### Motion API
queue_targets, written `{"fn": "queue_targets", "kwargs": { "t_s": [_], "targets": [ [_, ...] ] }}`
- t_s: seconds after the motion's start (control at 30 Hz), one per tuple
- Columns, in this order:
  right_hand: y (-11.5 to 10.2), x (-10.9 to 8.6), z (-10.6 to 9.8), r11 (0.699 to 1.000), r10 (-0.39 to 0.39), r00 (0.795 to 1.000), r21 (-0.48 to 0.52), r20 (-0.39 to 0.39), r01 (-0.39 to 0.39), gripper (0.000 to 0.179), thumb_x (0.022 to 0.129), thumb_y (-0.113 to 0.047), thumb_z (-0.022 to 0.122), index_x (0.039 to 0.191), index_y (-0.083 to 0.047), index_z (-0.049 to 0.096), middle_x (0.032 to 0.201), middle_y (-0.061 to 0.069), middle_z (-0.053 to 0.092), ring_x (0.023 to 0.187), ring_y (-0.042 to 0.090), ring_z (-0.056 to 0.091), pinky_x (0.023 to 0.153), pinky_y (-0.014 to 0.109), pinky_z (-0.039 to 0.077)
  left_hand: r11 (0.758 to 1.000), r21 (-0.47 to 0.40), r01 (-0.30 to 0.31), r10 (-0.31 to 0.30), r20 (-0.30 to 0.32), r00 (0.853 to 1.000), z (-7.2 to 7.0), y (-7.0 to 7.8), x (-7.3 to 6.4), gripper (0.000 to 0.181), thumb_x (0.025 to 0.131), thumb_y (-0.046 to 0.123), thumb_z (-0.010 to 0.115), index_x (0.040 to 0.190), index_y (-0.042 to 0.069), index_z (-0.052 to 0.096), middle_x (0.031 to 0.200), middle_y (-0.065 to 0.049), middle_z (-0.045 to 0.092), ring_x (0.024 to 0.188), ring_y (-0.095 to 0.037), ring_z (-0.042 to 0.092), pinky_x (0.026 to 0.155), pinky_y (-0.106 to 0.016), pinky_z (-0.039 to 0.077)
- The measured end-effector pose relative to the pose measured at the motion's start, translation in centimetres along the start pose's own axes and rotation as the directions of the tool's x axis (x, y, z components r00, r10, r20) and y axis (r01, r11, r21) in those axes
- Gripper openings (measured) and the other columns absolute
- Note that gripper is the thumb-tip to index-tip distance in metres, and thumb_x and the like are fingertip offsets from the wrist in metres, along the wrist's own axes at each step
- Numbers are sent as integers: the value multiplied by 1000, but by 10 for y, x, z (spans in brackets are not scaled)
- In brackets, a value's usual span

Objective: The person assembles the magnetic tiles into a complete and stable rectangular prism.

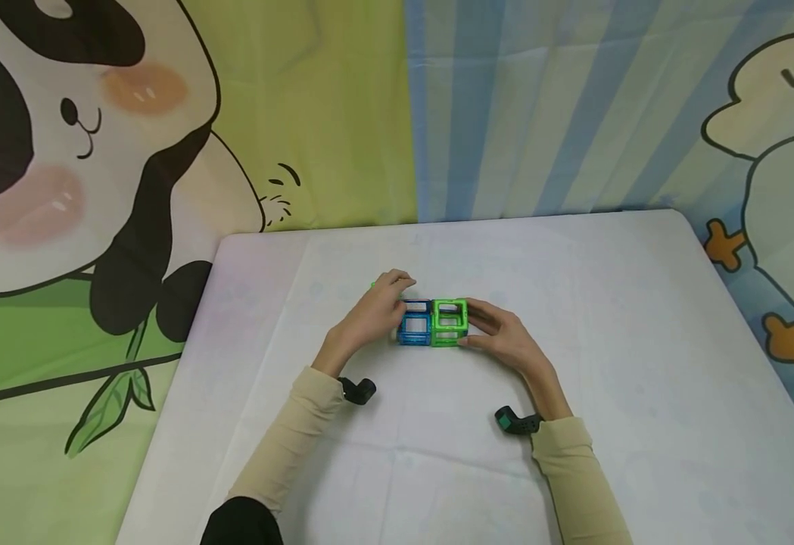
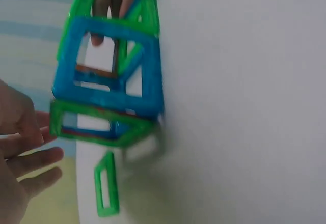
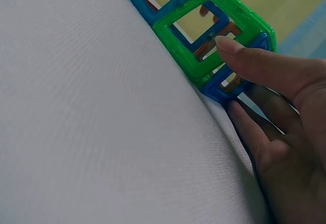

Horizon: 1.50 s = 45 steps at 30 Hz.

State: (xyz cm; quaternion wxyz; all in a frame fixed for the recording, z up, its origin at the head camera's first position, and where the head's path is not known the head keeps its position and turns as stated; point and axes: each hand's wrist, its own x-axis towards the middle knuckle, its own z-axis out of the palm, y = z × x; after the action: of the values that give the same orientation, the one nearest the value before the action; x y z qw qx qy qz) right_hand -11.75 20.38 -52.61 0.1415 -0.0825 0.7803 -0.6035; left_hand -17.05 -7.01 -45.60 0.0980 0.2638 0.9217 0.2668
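A box-like build of blue and green magnetic tiles point(image 1: 432, 322) sits on the white table, its blue half to the left and green half to the right. My right hand point(image 1: 508, 342) grips the green end; in the right wrist view the thumb point(image 3: 254, 61) lies on the near green frame and the other fingers are behind and below. At the blue end, my left hand point(image 1: 372, 312) has its fingers loosely extended, their tips close beside a green tile point(image 2: 137, 136) at that end in the left wrist view. A separate green tile point(image 2: 114, 191) is near the left fingers.
The white tabletop point(image 1: 642, 341) extends around both hands. Behind it hangs a cloth printed with a panda point(image 1: 131, 151) and stripes. Each wrist wears a small black camera, such as the left one point(image 1: 358, 390).
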Motion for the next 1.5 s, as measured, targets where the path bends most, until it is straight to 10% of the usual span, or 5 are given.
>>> {"fn": "queue_targets", "kwargs": {
  "t_s": [0.67,1.23,1.5],
  "targets": [
    [-3,-1,1,1000,12,1000,17,18,-12,82,85,-12,84,155,-7,43,159,18,44,144,35,48,117,51,38,942,314,117,-133,31,991,16,-36,4,58,98,4,59,153,-6,41,153,-23,46,143,-37,43,118,-48,39],
    [-1,-1,2,1000,22,1000,13,17,-22,82,86,-14,84,157,-8,42,161,17,42,144,34,47,117,51,38,982,79,170,-168,-28,985,-3,-36,-13,66,91,9,73,151,1,47,150,-16,43,134,-30,42,109,-46,48],
    [-2,0,0,1000,17,1000,8,14,-17,82,88,-14,83,158,-9,40,162,16,40,145,34,46,116,50,39,999,5,45,-44,-54,998,-19,-24,-20,62,89,7,75,148,3,53,147,-14,48,133,-31,42,107,-46,48]
  ]
}}
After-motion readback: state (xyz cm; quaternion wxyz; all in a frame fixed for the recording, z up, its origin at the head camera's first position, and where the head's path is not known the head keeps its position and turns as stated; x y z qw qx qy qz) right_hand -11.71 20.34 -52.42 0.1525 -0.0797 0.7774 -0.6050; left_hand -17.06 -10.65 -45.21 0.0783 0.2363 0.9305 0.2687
